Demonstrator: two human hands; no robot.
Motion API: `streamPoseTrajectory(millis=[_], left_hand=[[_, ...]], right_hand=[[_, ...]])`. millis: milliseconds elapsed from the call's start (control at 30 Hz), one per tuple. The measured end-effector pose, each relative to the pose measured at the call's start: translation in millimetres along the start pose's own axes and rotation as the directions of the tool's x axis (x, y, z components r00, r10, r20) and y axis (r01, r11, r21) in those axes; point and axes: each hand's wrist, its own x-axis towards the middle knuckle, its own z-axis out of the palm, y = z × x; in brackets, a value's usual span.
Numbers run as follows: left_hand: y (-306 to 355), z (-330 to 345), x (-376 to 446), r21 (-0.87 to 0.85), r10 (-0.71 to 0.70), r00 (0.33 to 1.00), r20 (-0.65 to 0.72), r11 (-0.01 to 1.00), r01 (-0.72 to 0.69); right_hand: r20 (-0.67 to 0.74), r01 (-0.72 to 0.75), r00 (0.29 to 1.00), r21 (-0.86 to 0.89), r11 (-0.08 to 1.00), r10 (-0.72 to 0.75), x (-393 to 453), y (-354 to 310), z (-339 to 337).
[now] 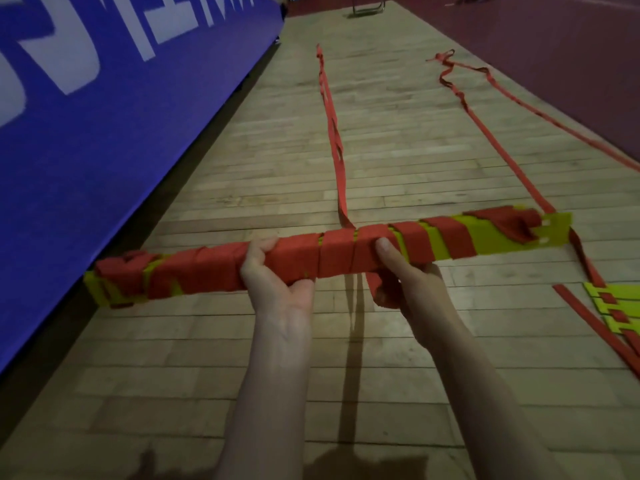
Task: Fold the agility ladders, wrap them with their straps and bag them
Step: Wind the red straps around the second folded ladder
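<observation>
Both hands grip the folded ladder bundle [311,254] crosswise; right hand [401,271] pinches the strap [341,174] trailing forward, left hand [277,271] clamps mid-bundle.

This is an indoor sports hall. The pale wooden strip floor [263,188] runs far ahead like a court surface, edged on the right by a dark red border zone [540,39]. A tall blue padded barrier with large white lettering [104,109] lines the left side. Red-strapped agility ladders with yellow-green flat rungs [613,306] lie spread across the boards.
</observation>
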Motion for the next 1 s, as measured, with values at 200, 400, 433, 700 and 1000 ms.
streamPoseTrajectory(millis=[200,400,433,700,1000], left_hand=[[10,-22,6,-0.153,0.217,0.932,0.292,0.972,-0.178],[21,-10,0,-0.047,0.11,0.937,0.332,0.994,-0.1],[21,0,-5,0.037,0.04,0.978,0.206,0.998,-0.049],[6,-3,-2,-0.256,-0.066,0.978,0.196,0.96,0.116],[8,-30,14,-0.148,0.077,0.742,0.666,0.988,0.031]], right_hand=[[0.194,-0.24,0.959,0.159,0.958,0.208,-8,-11,7],[0.151,0.122,0.973,0.296,0.947,-0.172,-3,-7,16],[0.162,0.209,0.954,0.248,0.946,-0.254,0,-6,13],[0.183,0.378,0.918,-0.128,0.917,-0.353,-9,-16,6],[0.012,-0.113,0.993,0.302,0.947,0.114,-8,-3,23]])
